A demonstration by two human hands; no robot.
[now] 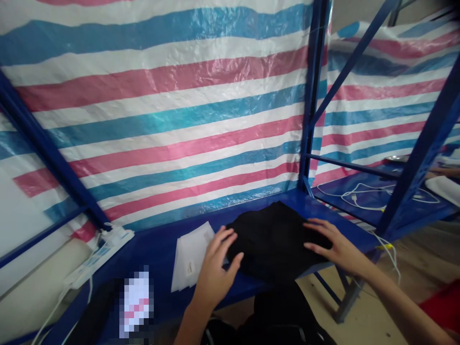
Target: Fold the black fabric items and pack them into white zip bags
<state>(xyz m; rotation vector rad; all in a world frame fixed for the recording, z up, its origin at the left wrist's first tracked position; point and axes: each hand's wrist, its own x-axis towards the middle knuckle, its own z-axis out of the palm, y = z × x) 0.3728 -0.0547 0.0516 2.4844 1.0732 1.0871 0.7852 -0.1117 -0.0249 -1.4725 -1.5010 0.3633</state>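
A piece of black fabric [275,239], perhaps a folded garment, lies on the blue table [151,254] in front of me. My left hand [219,263] is at its left edge, fingers spread and thumb apart. At the right edge rests my right hand [332,244], its fingers and thumb apart over the cloth. Neither hand visibly grips the fabric. Beside my left hand lie several flat, whitish translucent bags [185,256], stacked unevenly, with a small label on the top one.
A white power strip [102,256] with plugs lies at the left, near a blurred-out bright screen [136,304]. Blue metal posts [307,96] frame the table, with striped plastic sheeting [161,105] behind. White cables [359,191] lie on the neighbouring table, where another person's hand [445,171] shows.
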